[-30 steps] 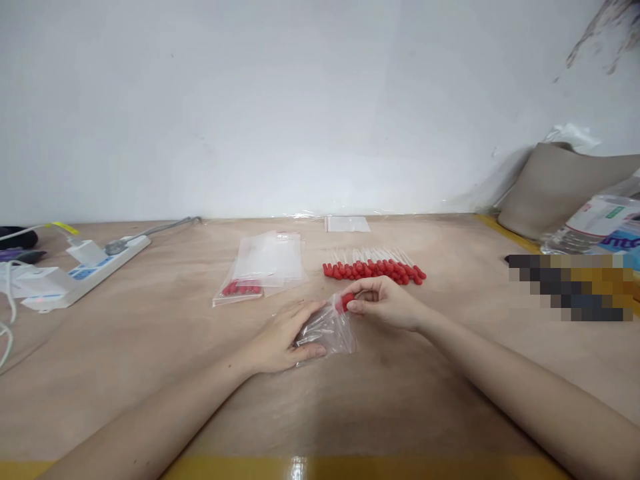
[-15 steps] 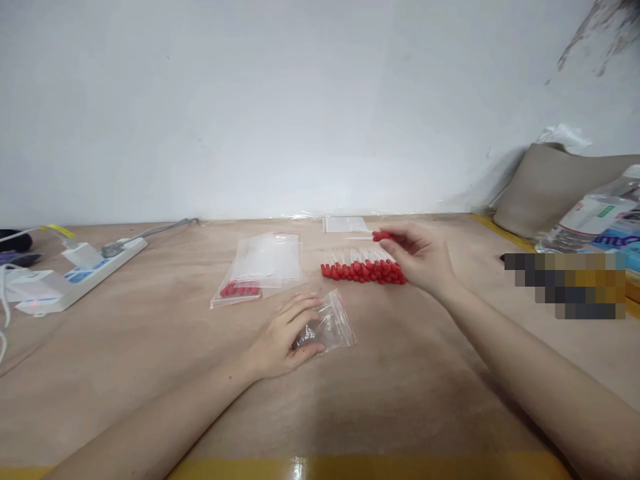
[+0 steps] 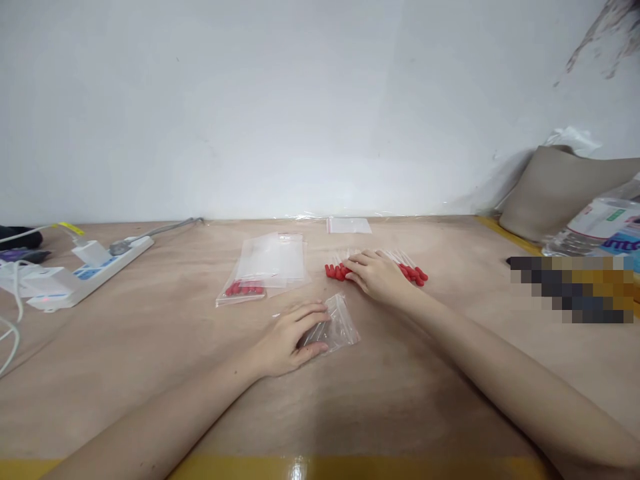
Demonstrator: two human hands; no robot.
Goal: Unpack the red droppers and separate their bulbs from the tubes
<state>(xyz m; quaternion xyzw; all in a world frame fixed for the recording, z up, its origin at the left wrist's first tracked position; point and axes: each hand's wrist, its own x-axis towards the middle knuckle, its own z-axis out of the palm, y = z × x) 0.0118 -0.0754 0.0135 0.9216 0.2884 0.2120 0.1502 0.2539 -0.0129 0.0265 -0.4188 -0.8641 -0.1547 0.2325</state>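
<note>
Under the curled fingers and thumb of my left hand [image 3: 297, 339], a clear zip bag [image 3: 341, 323] lies on the table, held at its left part. My right hand [image 3: 373, 273] is over a row of red-tipped white sticks [image 3: 414, 273], its bent fingertips and thumb on the red ends in the row's middle. The palm and knuckles cover that middle; stick ends show at both sides. How many sticks the fingers grip is hidden. Left of the row, several flat white-backed plastic bags [image 3: 270, 257] overlap a bag with red tips inside [image 3: 245, 288].
A small flat bag [image 3: 349, 225] lies near the wall. At left is a power strip [image 3: 100, 277] with chargers and cables. To the right are a water bottle [image 3: 590, 223], a grey-brown curled sheet [image 3: 545, 190] and a blurred-out object [image 3: 575, 290]. Yellow tape [image 3: 350, 467] marks the near edge.
My right hand has moved left and down onto the stick row, from holding a red-tipped stick above it. My left hand stays at the clear bag. The view has shifted slightly.
</note>
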